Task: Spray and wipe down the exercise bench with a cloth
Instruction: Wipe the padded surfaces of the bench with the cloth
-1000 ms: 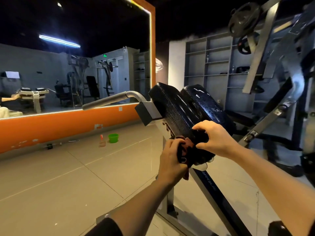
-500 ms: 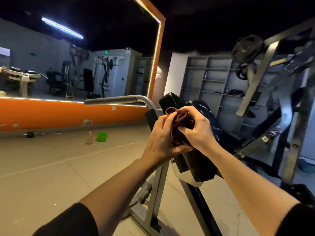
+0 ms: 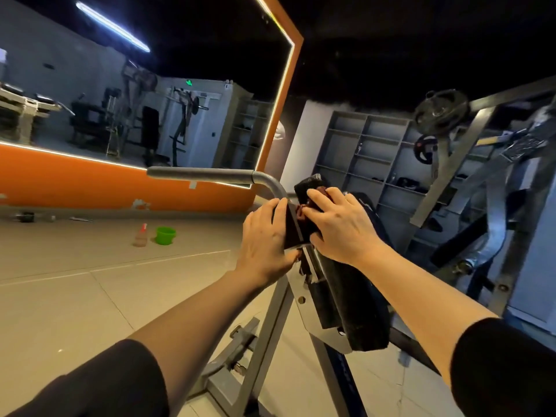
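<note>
The exercise bench's black pad (image 3: pixel 355 290) stands tilted on a grey steel frame (image 3: pixel 270 320), in the middle of the view. A dark red cloth (image 3: pixel 301 210) lies on the pad's upper end, mostly hidden under my right hand (image 3: pixel 340 227), which presses it down with spread fingers. My left hand (image 3: pixel 266 239) rests flat against the left side of the pad, beside the cloth, thumb underneath. A spray bottle (image 3: pixel 140 236) with a red top stands on the floor far to the left, out of reach of both hands.
A green bucket (image 3: pixel 165 235) sits beside the spray bottle. A grey handle bar (image 3: pixel 207 174) juts left from the bench top. An orange-framed wall mirror (image 3: pixel 135 121) lies behind. A plate-loaded machine (image 3: pixel 481 182) and grey shelves (image 3: pixel 370 152) crowd the right.
Both hands had bunched the cloth in front of the pad. Now the right hand has spread it on the pad's top end, and the left has moved to the pad's side.
</note>
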`<state>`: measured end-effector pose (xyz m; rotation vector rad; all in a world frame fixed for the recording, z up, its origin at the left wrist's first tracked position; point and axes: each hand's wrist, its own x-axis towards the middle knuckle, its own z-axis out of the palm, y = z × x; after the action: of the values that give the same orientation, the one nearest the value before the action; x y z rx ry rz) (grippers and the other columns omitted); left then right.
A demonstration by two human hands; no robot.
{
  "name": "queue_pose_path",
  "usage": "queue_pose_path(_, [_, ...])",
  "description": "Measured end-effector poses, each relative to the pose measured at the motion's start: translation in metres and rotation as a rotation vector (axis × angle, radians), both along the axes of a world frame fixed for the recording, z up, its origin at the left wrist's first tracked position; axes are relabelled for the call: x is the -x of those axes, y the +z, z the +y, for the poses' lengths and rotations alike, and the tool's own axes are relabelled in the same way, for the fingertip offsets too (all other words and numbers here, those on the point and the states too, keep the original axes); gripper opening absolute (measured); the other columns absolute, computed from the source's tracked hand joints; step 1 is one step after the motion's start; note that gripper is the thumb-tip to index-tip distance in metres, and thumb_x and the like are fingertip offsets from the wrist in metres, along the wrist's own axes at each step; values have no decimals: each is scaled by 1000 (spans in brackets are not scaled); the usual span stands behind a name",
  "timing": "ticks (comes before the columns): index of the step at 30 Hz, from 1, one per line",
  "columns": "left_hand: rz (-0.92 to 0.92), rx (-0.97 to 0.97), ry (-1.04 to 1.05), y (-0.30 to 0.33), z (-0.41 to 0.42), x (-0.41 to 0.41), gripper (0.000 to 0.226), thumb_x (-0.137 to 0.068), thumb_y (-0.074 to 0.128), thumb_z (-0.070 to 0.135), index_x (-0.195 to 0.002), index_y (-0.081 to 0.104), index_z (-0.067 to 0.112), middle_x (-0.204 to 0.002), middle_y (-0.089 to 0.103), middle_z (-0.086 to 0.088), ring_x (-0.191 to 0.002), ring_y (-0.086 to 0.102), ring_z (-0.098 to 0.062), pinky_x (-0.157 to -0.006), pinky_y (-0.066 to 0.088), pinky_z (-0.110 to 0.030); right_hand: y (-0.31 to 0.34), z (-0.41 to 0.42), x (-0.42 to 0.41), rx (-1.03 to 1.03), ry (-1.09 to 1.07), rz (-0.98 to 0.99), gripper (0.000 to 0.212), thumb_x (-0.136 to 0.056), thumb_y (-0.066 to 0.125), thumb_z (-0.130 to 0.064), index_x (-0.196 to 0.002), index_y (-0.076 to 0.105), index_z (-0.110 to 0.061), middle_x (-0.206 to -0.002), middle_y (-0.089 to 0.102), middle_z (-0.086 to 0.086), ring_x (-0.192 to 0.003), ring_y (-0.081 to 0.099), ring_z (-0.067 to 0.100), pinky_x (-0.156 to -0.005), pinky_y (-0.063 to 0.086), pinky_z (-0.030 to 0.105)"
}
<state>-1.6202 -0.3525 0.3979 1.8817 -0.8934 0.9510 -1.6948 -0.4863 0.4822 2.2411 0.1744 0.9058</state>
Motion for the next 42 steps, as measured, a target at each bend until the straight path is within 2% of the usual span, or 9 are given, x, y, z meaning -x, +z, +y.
queue_pose_path(3, [-9, 4, -27, -2, 1, -4, 93, -76, 77, 39, -149, 26, 14, -148, 35, -6, -135, 33, -24, -116, 23, -42, -17, -11, 27, -11, 7, 92, 32, -85, 61, -40, -109, 70, -22, -135, 56, 5, -125, 47, 34, -90, 52, 46])
queue_pose_path(7, [54, -28, -4, -5, -2, -6, 102, -75, 75, 50, -153, 16, 21, -151, 28, -3, -139, 25, -21, -117, 23, -50, -44, -19, 65, 106, 53, 305, 13, -79, 72, -27, -91, 74, -22, -111, 66, -1, -102, 59, 25, -64, 57, 27])
queue_pose_path(9, [66, -57, 31, -3, -6, -5, 104, -77, 73, 54, -154, 10, 22, -152, 23, -3, -141, 20, -21, -117, 21, -52, -39, -12, 65, 156, 106, 277, 11, -81, 68, -24, -88, 74, -19, -109, 66, 1, -98, 58, 24, -61, 55, 26])
queue_pose_path(14, [47, -33, 73, -1, -8, -7, 92, -83, 71, 44, -152, 15, 21, -151, 25, -4, -140, 20, -22, -117, 21, -52, 6, -1, 25, 123, 40, -9, 35, -79, 64, -23, -112, 67, -14, -124, 59, 12, -110, 51, 36, -75, 53, 42])
queue_pose_path(18, [33, -40, 74, -1, -7, -8, 89, -83, 71, 41, -152, 18, 21, -150, 28, -5, -140, 23, -23, -115, 21, -56, 1, -7, 12, 57, -67, 52, 33, -82, 62, -34, -112, 66, -19, -125, 60, 5, -121, 47, 34, -84, 46, 45])
queue_pose_path(25, [-126, 19, 61, -17, -9, 3, 101, -72, 81, 35, -152, 20, 19, -154, 25, -10, -144, 21, -29, -116, 12, -62, -60, -37, 86, 213, 53, 355, 26, -89, 50, -35, -92, 70, -17, -101, 66, 3, -95, 57, 26, -67, 52, 32])
queue_pose_path(30, [-143, -41, 80, -27, -26, 23, 98, -73, 76, 37, -151, 22, 12, -157, 15, -14, -147, 8, -31, -117, 8, -58, -13, -19, 48, 112, 73, -31, 32, -90, 47, -25, -112, 66, -11, -132, 54, 15, -124, 44, 38, -94, 47, 49])
queue_pose_path(33, [-103, -57, 115, -41, -26, 29, 95, -72, 76, 31, -150, 25, 8, -156, 16, -14, -146, 7, -30, -116, 12, -61, -5, -21, 19, 2, -55, 24, 40, -90, 59, -30, -128, 61, -17, -151, 41, 8, -142, 27, 37, -111, 32, 56])
queue_pose_path(42, [-136, -76, 109, -64, -21, 36, 93, -73, 74, 35, -149, 28, 8, -154, 15, -12, -144, 7, -30, -114, 7, -60, -90, -62, 109, 63, 83, 266, 27, -89, 53, -30, -104, 71, -19, -119, 65, 2, -118, 54, 30, -99, 47, 45])
